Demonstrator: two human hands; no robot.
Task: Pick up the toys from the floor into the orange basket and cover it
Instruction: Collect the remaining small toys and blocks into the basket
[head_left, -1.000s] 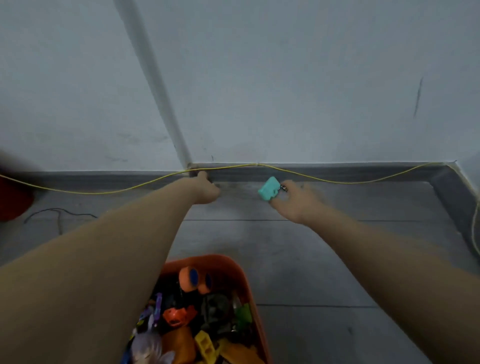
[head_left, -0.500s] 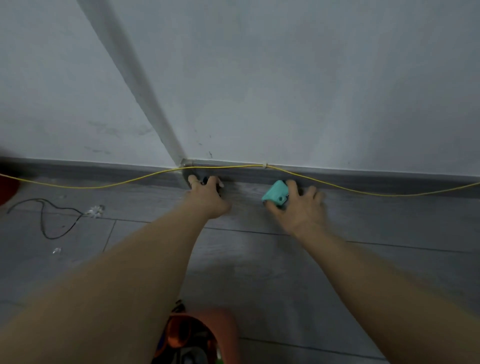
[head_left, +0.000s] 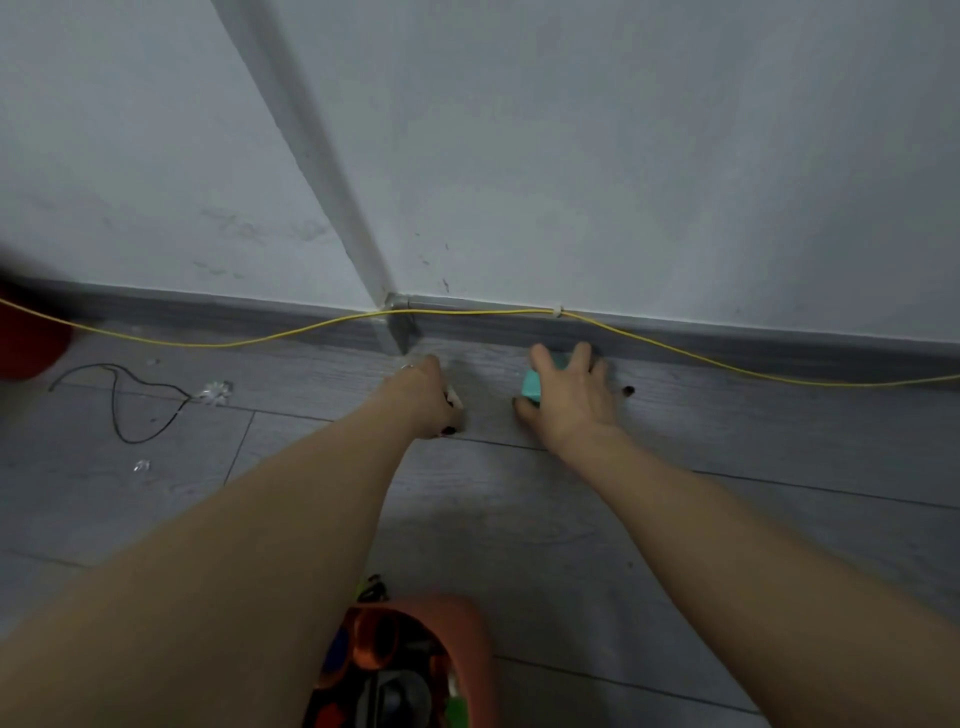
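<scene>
grey plank floor (head_left: 597, 525) meets white wall (head_left: 623, 156); right hand (head_left: 569, 400) grips teal toy (head_left: 532, 387), left hand (head_left: 423, 397) curled, contents unclear, orange basket (head_left: 467, 629) cropped at 6 o'clock.

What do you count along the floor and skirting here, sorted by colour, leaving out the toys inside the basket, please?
Teal: 1, the teal toy under the right hand
Yellow: 1, the yellow cable along the skirting
Black: 1, the black wire on the floor
Orange: 1, the orange basket
Red: 1, a red object at the left edge
Total: 5
</scene>
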